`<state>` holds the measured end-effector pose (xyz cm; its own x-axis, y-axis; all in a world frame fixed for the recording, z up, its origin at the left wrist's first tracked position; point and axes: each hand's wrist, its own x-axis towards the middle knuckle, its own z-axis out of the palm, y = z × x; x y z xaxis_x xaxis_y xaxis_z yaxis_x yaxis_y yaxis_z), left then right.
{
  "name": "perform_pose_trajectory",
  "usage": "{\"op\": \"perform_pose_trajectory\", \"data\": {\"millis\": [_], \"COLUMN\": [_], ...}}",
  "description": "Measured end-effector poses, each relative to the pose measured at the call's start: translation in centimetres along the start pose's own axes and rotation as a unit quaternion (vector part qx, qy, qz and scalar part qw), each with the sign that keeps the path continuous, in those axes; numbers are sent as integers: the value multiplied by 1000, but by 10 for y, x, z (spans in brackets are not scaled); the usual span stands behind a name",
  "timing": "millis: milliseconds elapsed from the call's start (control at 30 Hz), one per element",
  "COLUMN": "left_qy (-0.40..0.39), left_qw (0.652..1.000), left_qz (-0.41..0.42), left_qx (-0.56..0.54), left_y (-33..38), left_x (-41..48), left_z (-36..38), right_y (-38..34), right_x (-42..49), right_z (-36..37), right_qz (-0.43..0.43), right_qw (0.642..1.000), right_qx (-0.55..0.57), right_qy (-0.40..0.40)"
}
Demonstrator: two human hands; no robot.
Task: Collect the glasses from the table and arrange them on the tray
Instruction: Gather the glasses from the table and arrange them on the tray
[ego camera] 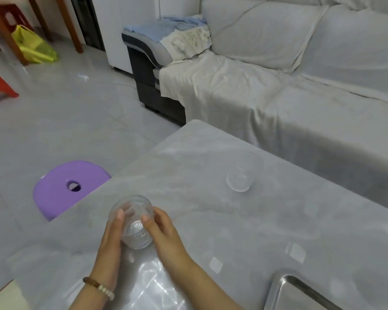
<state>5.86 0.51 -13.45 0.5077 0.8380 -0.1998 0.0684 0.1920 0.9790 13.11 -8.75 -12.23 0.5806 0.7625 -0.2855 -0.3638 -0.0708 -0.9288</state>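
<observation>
A clear ribbed glass [133,222] is near the table's left front, tilted with its mouth away from me. My left hand [110,245] grips its left side and my right hand [166,238] grips its right side. A second clear glass [240,179] stands upright on the grey table [278,220], farther back and to the right, apart from both hands. The metal tray [280,289] shows only its corner at the bottom right edge of the view.
A purple stool [63,186] stands on the floor just left of the table. A covered sofa [300,86] runs along the table's far side. Crinkled clear plastic [152,285] lies on the table between my forearms.
</observation>
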Motion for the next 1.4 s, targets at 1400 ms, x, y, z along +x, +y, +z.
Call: {"op": "perform_pose_trajectory", "data": {"millis": [1400], "left_qy": [-466], "left_qw": [881], "left_qz": [67], "left_qx": [-48], "left_y": [46], "left_x": [-316], "left_z": [164], "right_y": [-37], "right_x": [-373], "right_z": [-145], "right_qz": [-252], "right_qw": [905], "right_qx": [-43], "right_qy": [340]}}
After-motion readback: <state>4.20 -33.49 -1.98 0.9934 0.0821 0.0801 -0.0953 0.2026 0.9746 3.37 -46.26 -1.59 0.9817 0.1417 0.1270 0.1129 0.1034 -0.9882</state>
